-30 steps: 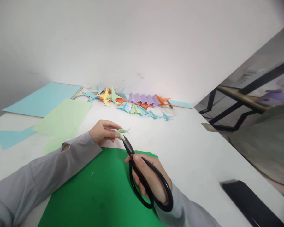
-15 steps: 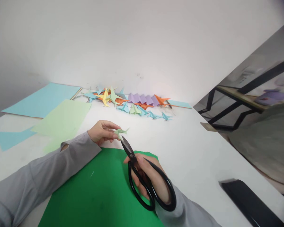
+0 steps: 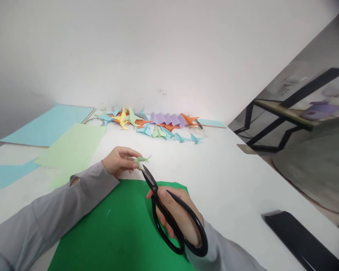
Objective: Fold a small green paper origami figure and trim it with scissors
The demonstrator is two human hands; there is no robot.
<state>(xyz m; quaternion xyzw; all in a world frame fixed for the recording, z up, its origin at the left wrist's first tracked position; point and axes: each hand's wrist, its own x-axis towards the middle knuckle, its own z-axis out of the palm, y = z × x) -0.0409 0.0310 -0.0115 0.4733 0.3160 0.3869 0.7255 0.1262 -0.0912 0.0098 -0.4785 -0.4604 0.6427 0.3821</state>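
Between its thumb and fingers, my left hand [image 3: 121,161] pinches a small folded light green paper piece [image 3: 143,159], with a thin tip pointing right. My right hand [image 3: 176,210] grips black-handled scissors [image 3: 154,187], fingers and thumb through the loops. The blades point up and left, their tips by the lower edge of the folded piece; whether they touch it I cannot tell. Beneath both hands lies a green sheet [image 3: 110,233] on the white table [image 3: 228,192], bearing a thin pale sliver.
Folded paper shapes in several colours, including a purple pleated strip [image 3: 168,119], line the wall. Blue sheets [image 3: 49,124] and a light green sheet [image 3: 73,145] lie at the left. A black object [image 3: 305,241] rests at the lower right, with a shelf frame [image 3: 274,131] beyond the table.
The view has shifted slightly. Both hands stay close together, and the blades look a little more closed than before; the folded piece remains in my left hand.
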